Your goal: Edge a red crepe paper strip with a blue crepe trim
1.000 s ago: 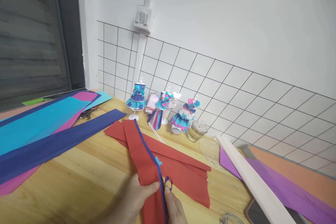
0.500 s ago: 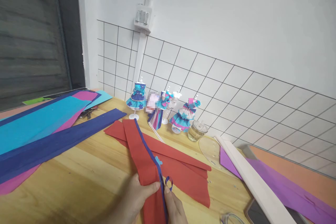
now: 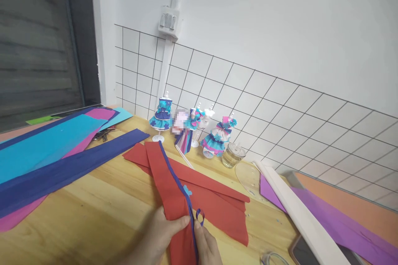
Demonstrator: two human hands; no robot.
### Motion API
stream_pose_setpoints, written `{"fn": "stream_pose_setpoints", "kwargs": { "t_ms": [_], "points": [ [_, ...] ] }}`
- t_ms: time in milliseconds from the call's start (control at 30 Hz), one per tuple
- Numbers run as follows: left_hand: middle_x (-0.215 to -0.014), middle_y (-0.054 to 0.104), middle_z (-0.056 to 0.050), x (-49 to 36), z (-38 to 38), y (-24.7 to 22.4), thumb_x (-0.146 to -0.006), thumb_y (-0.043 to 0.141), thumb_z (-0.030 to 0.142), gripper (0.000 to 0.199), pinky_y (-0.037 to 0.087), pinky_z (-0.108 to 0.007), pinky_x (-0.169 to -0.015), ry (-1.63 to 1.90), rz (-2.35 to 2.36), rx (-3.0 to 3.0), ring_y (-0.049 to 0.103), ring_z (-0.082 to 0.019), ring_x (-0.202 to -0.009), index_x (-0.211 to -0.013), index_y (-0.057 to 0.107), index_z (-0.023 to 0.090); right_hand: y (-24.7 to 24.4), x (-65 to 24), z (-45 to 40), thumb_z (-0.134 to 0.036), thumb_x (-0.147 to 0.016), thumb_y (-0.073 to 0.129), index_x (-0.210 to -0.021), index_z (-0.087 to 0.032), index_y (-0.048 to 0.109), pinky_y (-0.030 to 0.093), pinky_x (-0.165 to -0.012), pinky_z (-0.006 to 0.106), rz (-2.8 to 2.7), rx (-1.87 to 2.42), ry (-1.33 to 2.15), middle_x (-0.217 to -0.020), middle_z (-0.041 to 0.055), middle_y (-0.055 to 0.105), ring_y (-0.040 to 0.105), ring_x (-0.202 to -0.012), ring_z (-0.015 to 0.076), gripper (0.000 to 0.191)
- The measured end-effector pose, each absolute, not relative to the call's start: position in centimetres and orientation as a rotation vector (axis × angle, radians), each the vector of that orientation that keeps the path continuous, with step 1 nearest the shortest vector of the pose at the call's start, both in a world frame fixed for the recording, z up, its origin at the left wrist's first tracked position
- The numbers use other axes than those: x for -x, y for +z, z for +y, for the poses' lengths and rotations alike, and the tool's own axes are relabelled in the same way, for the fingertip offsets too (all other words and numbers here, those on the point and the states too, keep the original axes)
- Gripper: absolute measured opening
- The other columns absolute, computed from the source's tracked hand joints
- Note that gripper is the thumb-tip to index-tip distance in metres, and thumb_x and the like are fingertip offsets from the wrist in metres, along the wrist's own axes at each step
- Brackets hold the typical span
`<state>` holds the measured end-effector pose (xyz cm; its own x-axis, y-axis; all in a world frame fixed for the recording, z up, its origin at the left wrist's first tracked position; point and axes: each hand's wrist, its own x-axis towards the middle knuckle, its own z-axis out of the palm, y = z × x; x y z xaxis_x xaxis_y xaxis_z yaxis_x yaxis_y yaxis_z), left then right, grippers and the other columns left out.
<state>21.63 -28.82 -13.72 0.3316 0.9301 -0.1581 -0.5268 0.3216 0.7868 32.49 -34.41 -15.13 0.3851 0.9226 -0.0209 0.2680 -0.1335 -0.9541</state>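
Note:
My left hand grips a long red strip from its left side, thumb lying on top near the edge. Along that strip's right edge runs a narrow dark blue band. At this edge my right hand is closed, its fingers pinched on the blue band. A small blue loop sticks up by its fingertips. Beside the band is a light blue flower-shaped piece. More red material lies beneath and to the right.
Small dress forms in blue, pink and white stand at the back, beside a glass of liquid. Blue and pink sheets lie left. At right are a white strip, purple material and a dark device.

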Motion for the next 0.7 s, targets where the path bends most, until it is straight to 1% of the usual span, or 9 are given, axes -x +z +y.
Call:
{"fn": "stream_pose_setpoints", "kwargs": {
  "t_ms": [67, 133, 233, 333, 433, 533, 600, 700],
  "points": [
    [-0.096, 0.07, -0.014, -21.6, -28.9, -13.4, -0.05, 0.082, 0.026, 0.054, 0.048, -0.043, -0.086, 1.046, 0.679, -0.678, 0.063, -0.033, -0.094, -0.1, 0.067, 0.013, -15.1, -32.4, -34.2, -0.062, -0.082, 0.039, -0.102, -0.015, 0.069, 0.047, -0.09, 0.033, -1.064, 1.643, 0.848, -0.105, 0.0072, 0.068, 0.058, -0.106, 0.0271, 0.059],
    [-0.091, 0.071, -0.013, -21.5, -28.8, -12.7, -0.052, 0.081, 0.028, 0.049, 0.049, -0.043, -0.083, 1.025, 0.682, -0.62, 0.064, -0.033, -0.09, -0.097, 0.068, 0.012, -14.9, -32.2, -34.0, -0.065, -0.08, 0.038, -0.102, -0.013, 0.069, 0.047, -0.089, 0.031, -1.047, 1.65, 0.889, -0.106, 0.0083, 0.067, 0.057, -0.108, 0.0267, 0.064],
    [-0.083, 0.072, -0.012, -21.0, -28.4, -11.6, -0.062, 0.075, 0.034, 0.034, 0.051, -0.044, -0.081, 0.979, 0.695, -0.427, 0.066, -0.032, -0.083, -0.087, 0.069, 0.012, -14.7, -31.9, -33.9, -0.069, -0.077, 0.038, -0.104, -0.013, 0.068, 0.045, -0.091, 0.031, -1.04, 1.615, 0.89, -0.109, 0.0078, 0.066, 0.054, -0.111, 0.0267, 0.069],
    [-0.077, 0.073, -0.012, -20.4, -27.8, -10.9, -0.068, 0.069, 0.034, 0.025, 0.051, -0.042, -0.081, 0.9, 0.707, -0.257, 0.067, -0.03, -0.079, -0.078, 0.07, 0.011, -14.6, -31.8, -34.0, -0.067, -0.078, 0.041, -0.105, -0.013, 0.068, 0.044, -0.09, 0.032, -1.106, 1.599, 0.841, -0.108, 0.0083, 0.067, 0.055, -0.109, 0.0281, 0.066],
    [-0.078, 0.073, -0.012, -20.1, -27.4, -11.0, -0.065, 0.072, 0.027, 0.021, 0.051, -0.041, -0.081, 0.898, 0.733, -0.296, 0.067, -0.03, -0.081, -0.077, 0.07, 0.01, -14.7, -31.8, -34.1, -0.063, -0.08, 0.041, -0.103, -0.012, 0.069, 0.046, -0.086, 0.029, -1.182, 1.611, 0.8, -0.102, 0.0097, 0.069, 0.059, -0.104, 0.0273, 0.062],
    [-0.087, 0.072, -0.011, -20.1, -27.2, -11.8, -0.057, 0.076, 0.02, 0.028, 0.051, -0.04, -0.082, 0.955, 0.734, -0.438, 0.065, -0.031, -0.089, -0.083, 0.07, 0.012, -14.7, -31.9, -34.1, -0.061, -0.082, 0.04, -0.103, -0.013, 0.068, 0.046, -0.084, 0.028, -1.251, 1.574, 0.788, -0.098, 0.0092, 0.07, 0.061, -0.1, 0.0258, 0.06],
    [-0.09, 0.072, -0.011, -20.2, -27.2, -12.2, -0.055, 0.076, 0.02, 0.032, 0.05, -0.04, -0.082, 0.958, 0.712, -0.498, 0.064, -0.032, -0.092, -0.086, 0.07, 0.012, -14.7, -31.9, -34.1, -0.061, -0.082, 0.041, -0.103, -0.013, 0.068, 0.046, -0.084, 0.028, -1.251, 1.578, 0.791, -0.099, 0.0089, 0.07, 0.061, -0.101, 0.0259, 0.059],
    [-0.087, 0.072, -0.012, -20.3, -27.0, -12.6, -0.054, 0.076, 0.021, 0.034, 0.05, -0.041, -0.081, 0.966, 0.711, -0.536, 0.064, -0.033, -0.09, -0.086, 0.07, 0.012, -14.8, -31.8, -34.3, -0.062, -0.081, 0.041, -0.102, -0.015, 0.069, 0.045, -0.088, 0.027, -1.181, 1.623, 0.797, -0.103, 0.0078, 0.069, 0.059, -0.105, 0.0251, 0.058]
  ]
}}
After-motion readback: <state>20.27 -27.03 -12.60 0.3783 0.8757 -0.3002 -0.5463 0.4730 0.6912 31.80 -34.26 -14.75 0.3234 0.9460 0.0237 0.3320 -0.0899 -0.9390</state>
